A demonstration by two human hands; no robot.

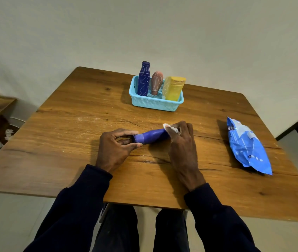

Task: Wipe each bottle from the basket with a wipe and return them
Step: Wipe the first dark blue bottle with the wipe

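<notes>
The purple bottle [151, 136] lies on its side just above the worktop [90, 110], its long axis running across the person from left to right, and that is what the next stroke turns on. The left hand [116, 146] has its grip closed on the cap end, thumb and fingertips pinching round the dark neck, so the body of the bottle stretches away from that grip toward the right. The right hand [181, 140] has its grip closed over the far, base end with a white wipe [170, 127] bunched between fingers and bottle; only a scrap of the wipe shows above the knuckles. I would judge the wipe has to travel back along the axis toward the left grip, or the left grip must roll the bottle, to cover the bare middle stretch. Beyond both grips, farther across the worktop, the light blue basket [155, 104] holds a dark blue bottle [144, 80], a pinkish-brown bottle [157, 82] and a yellow bottle [174, 88], all upright. The blue wipes packet [248, 146] lies well out past the right grip.
</notes>
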